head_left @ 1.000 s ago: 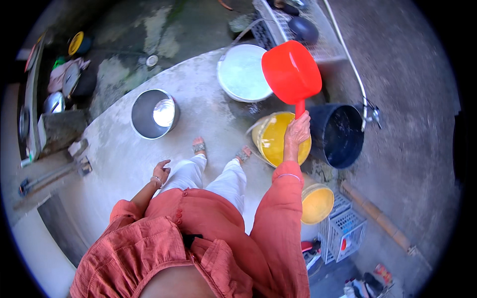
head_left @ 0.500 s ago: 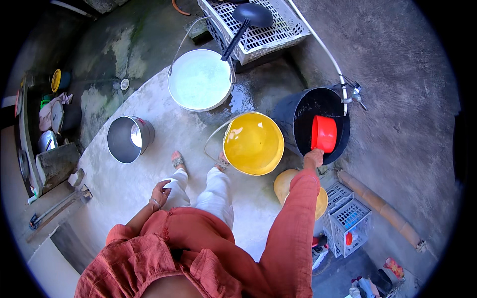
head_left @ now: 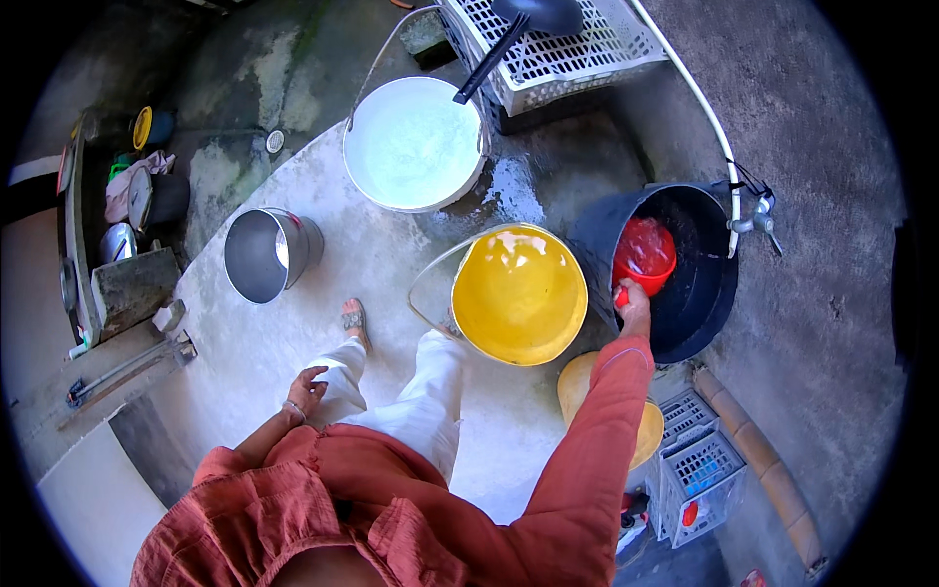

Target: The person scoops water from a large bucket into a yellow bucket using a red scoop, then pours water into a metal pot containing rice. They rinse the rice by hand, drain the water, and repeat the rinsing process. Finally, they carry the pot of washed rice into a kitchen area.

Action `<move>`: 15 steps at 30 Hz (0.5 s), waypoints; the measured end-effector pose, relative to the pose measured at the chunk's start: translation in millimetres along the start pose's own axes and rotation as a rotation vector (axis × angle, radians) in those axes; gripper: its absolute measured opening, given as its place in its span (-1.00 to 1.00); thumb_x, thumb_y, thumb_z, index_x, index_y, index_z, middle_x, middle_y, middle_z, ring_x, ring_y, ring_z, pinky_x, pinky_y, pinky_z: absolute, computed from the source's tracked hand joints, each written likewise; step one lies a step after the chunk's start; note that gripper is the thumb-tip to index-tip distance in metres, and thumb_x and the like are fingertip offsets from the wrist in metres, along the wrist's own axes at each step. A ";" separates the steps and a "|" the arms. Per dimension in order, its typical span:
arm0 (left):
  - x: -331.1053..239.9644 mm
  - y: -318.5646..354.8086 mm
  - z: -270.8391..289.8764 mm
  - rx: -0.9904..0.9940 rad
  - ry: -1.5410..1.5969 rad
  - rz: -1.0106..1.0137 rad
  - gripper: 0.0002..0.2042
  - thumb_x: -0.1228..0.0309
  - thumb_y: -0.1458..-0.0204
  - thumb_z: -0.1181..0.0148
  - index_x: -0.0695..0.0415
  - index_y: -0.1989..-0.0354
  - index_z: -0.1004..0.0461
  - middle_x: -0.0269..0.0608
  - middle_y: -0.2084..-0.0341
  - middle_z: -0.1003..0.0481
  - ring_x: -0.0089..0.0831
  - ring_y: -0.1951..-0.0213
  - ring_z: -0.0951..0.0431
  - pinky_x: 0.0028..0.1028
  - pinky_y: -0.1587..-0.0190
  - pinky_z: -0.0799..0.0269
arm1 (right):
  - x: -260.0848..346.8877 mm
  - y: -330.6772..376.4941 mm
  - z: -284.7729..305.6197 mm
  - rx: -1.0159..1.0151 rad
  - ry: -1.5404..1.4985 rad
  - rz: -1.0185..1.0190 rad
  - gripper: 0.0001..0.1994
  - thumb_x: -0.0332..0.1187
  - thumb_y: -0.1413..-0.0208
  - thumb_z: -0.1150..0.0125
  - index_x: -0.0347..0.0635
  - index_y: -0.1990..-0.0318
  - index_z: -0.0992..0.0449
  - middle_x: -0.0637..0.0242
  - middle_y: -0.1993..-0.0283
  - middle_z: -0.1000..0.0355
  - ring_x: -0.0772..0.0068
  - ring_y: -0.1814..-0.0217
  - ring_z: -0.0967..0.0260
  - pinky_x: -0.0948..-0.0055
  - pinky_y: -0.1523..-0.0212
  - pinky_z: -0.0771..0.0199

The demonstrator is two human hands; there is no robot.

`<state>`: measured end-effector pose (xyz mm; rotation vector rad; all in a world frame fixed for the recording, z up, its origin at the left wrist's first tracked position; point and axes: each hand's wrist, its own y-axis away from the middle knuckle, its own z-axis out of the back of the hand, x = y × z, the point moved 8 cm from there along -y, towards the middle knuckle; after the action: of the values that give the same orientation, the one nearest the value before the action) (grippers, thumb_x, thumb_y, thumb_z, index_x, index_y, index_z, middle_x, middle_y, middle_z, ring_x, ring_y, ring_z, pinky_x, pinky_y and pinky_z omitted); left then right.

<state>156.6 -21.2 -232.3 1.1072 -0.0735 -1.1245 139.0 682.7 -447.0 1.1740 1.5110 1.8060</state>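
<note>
Red dipper [head_left: 641, 249], water in it: inside the black bucket [head_left: 699, 293], handle closed firmly in my right hand [head_left: 635, 309]; best lifted level, clear of the rim. Yellow bucket [head_left: 518, 303]: just beside. Left hand [head_left: 307, 389]: loosely curled, empty, near my trousers [head_left: 421, 391].

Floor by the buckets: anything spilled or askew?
Yes: a shiny wet patch on the floor beside the white bucket, likely from splashing. Also, a dark pan lies on the white crate, its handle jutting out and overlapping that bucket in this view.
</note>
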 end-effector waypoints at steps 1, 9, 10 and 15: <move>-7.6 -3.9 3.1 0.005 -0.016 -0.017 -0.66 0.59 0.08 -0.01 0.10 0.07 -0.30 -0.11 0.11 -0.27 -0.37 0.26 -0.46 -0.49 0.23 -0.41 | 1.7 2.7 -1.0 0.066 -0.108 0.016 -0.91 -0.50 0.11 -0.01 -0.14 0.53 -0.23 0.35 0.68 -0.15 0.49 0.70 -0.15 0.58 0.76 -0.16; -40.7 -9.9 24.9 0.017 0.013 -0.091 -0.66 0.61 0.08 0.01 0.13 0.07 -0.29 -0.10 0.11 -0.26 -0.36 0.26 -0.46 -0.49 0.21 -0.40 | 17.1 86.2 -19.0 0.401 -0.423 0.133 -0.92 -0.47 0.02 0.06 -0.17 0.51 -0.23 0.40 0.61 -0.15 0.61 0.64 -0.11 0.65 0.68 -0.12; -44.4 -8.5 27.2 0.018 0.023 -0.093 -0.66 0.62 0.08 0.01 0.13 0.06 -0.29 -0.10 0.11 -0.26 -0.36 0.25 -0.46 -0.50 0.20 -0.40 | 14.7 98.3 -20.0 0.423 -0.431 0.150 -0.92 -0.47 0.02 0.06 -0.17 0.51 -0.23 0.41 0.61 -0.15 0.61 0.64 -0.11 0.65 0.68 -0.12; -49.3 -16.8 25.5 0.069 0.104 -0.141 -0.65 0.63 0.08 0.02 0.13 0.05 -0.29 -0.11 0.09 -0.25 -0.36 0.24 -0.45 -0.50 0.19 -0.39 | -5.1 171.3 -19.4 0.341 -0.351 0.297 -0.96 -0.49 0.06 0.03 -0.24 0.43 -0.27 0.36 0.56 -0.20 0.60 0.61 -0.14 0.67 0.67 -0.14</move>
<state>107.2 -1.4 -209.4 1.2455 0.0483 -1.1946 149.8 624.8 -284.9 1.8573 1.5293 1.4383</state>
